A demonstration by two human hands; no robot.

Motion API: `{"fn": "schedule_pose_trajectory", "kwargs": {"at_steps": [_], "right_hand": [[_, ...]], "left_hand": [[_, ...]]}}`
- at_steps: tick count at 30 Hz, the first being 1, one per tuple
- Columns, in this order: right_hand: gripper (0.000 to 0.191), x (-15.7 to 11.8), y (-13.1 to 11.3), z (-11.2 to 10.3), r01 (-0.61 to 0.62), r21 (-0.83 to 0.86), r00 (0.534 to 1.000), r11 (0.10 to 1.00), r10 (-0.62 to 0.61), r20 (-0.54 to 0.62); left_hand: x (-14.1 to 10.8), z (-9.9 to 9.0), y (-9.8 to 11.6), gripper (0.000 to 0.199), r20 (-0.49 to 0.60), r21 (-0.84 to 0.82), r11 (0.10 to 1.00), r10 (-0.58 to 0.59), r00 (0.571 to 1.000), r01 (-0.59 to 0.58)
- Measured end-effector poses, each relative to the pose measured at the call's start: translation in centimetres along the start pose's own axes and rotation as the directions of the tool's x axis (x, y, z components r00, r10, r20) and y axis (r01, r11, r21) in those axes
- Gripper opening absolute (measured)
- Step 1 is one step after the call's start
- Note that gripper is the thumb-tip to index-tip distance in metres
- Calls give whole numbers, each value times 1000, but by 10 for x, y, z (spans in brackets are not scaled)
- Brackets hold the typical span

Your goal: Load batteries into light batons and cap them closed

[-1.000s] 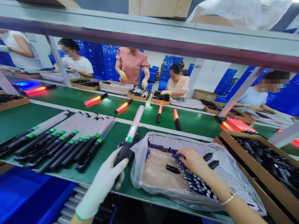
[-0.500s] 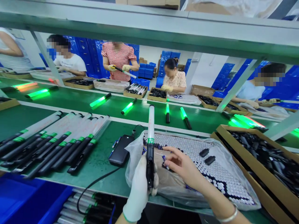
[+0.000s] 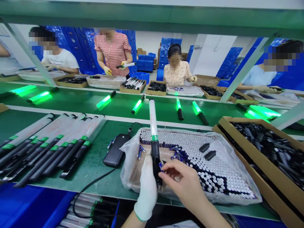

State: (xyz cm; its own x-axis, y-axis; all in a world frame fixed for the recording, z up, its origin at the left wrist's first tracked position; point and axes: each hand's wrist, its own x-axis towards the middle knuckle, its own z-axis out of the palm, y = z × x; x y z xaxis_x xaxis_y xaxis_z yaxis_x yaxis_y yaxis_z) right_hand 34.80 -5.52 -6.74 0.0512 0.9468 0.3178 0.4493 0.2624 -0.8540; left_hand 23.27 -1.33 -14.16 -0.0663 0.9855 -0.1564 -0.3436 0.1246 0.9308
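At the side of a long green belt (image 3: 80,104), the worktop (image 3: 95,148) carries many things, and a shelf (image 3: 152,19) crosses above, with slanted posts (image 3: 247,68) partly covering the view. Beyond the belt, several people work at boxes and trays; one in a checked shirt (image 3: 112,50) holds a light stick. Green-glowing sticks (image 3: 104,99) lie apart along the belt.

On the right of the worktop is a carton (image 3: 249,148) full of black parts. Beside it, the lined tray (image 3: 128,177) contains standing batteries (image 3: 171,136), some loose ones lying down, and two black pieces (image 3: 210,155). To the left, many unlit batons (image 3: 64,139) lie side by side, and a blue bin (image 3: 35,202) is below. Between these batons and the tray lies a black device (image 3: 117,150), with a cable (image 3: 95,180) passing near it. The right hand and its forearm hide some of the tray's near part.

The held baton (image 3: 153,123) stands over the left part of the tray, its clear tube pointing away and its black handle toward the person. The left hand (image 3: 147,183), in a white glove, is closed around this handle. The right hand (image 3: 182,177) is bare, its thumb and finger nearly together, pinching a small blue battery (image 3: 161,165) right at the handle's side.
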Motion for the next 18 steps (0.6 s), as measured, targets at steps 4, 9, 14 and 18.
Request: {"fn": "schedule_pose_trajectory", "kwargs": {"at_steps": [4,9,14,18], "right_hand": [[9,0,-5,-1,250,-177,965,952,-261,-39],[17,-5,-8,-1,325,-244,942,914,-336,-4],[26,-15,-5,-5,377,-350,924,857,-373,82],[25,-14,-4,-5,401,-373,904,837,-427,16]], "left_hand": [[-1,2,-8,44,-19,97,995,39,999,-37],[-2,2,-10,43,-35,203,975,96,995,-87],[1,-5,-1,48,-5,246,962,125,992,-120],[3,-3,4,48,32,221,966,130,991,-134]]}}
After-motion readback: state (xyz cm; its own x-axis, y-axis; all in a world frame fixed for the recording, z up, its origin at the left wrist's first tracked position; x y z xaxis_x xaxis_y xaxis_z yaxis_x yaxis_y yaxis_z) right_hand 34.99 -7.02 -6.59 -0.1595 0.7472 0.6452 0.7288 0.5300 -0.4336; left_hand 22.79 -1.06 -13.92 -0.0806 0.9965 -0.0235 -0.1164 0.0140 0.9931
